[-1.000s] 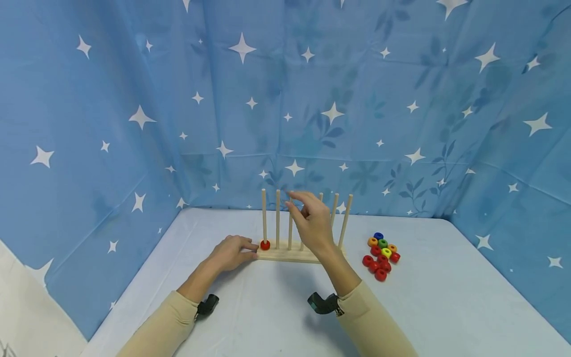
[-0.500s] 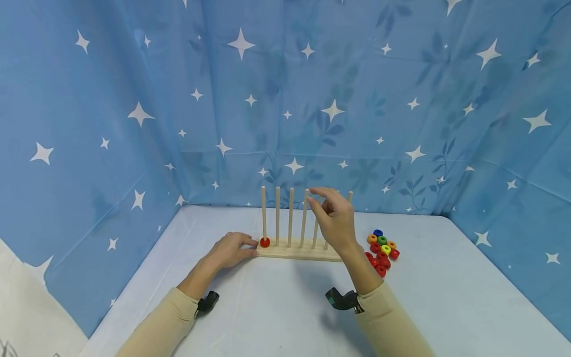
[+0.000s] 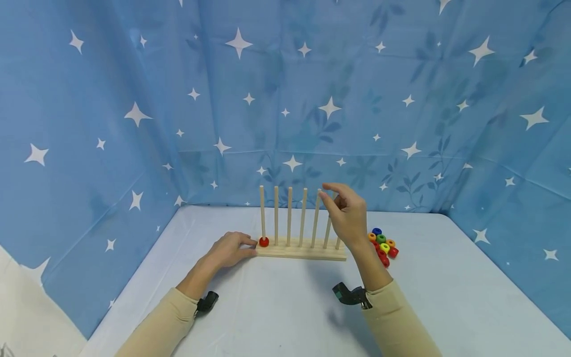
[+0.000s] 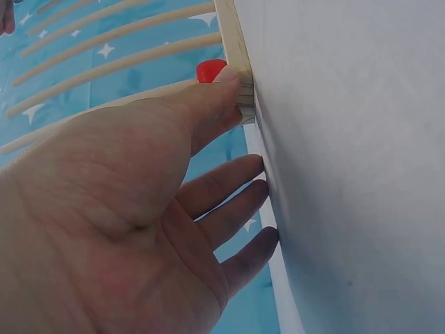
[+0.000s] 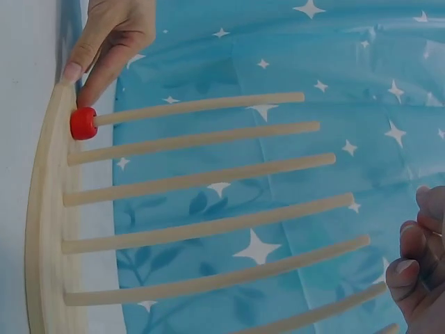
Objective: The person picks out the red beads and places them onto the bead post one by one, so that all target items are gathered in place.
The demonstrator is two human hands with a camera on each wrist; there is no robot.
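A wooden peg rack (image 3: 301,252) stands on the table, with a row of several upright pegs (image 3: 289,218). One red bead (image 3: 264,242) sits at the foot of its leftmost peg. My left hand (image 3: 229,249) pinches the left end of the base between thumb and forefinger; in the left wrist view its other fingers (image 4: 229,184) extend beside the base. Up at the peg tops, my right hand (image 3: 350,213) has thumb and forefinger apart beside the fifth peg from the left. No object shows between them. The right wrist view catches only these fingertips (image 5: 410,243).
To the right of the rack lies a loose cluster of beads in red, yellow (image 3: 384,249), green (image 3: 381,239), orange and blue (image 3: 376,231); my right forearm partly covers it. A blue star-patterned curtain (image 3: 285,124) hangs behind the white table (image 3: 276,307).
My right hand has travelled rightward along the peg tops, from around the third peg to beside the fifth. The left hand, the rack and its red bead stay in place.
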